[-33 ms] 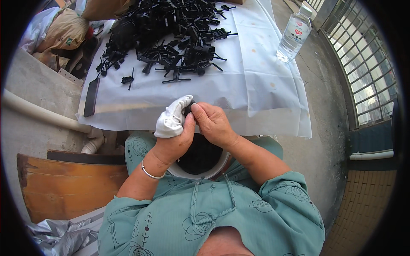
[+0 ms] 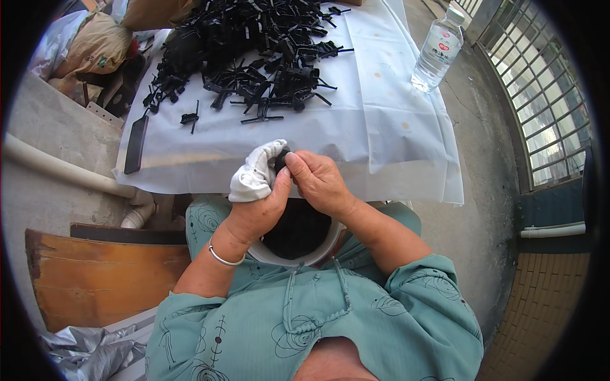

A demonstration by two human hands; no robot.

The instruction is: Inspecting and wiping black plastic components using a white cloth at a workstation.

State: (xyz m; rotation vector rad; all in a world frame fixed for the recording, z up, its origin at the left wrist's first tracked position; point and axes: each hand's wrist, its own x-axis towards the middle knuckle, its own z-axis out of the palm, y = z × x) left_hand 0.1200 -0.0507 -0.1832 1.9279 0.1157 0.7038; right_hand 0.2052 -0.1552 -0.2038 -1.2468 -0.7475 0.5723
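Both my hands meet above the table's near edge, pinching a small black part [image 2: 281, 159] between them; most of it is covered by the fingers. White cloth glove [image 2: 253, 174] material covers the fingers of my left hand [image 2: 270, 202], while its thumb is bare and presses on the part. From the right side, the bare thumb and curled fingers of my right hand [image 2: 321, 182] grip the same part. Below the hands, between my knees, stands a white bucket [image 2: 332, 246] with a dark mass inside, too dark to make out.
A heap of black plastic pieces [image 2: 254, 57] with thin sprues covers the far table, which has a white plastic sheet [image 2: 394, 146]. One loose piece [image 2: 190, 119] and a flat black bar [image 2: 135, 145] lie left. A water bottle [image 2: 438, 51] stands right. Boards [image 2: 108, 273] lean lower left.
Both hands have shifted very slightly upward, toward the table, still gripping the black part. Nothing else has visibly moved.
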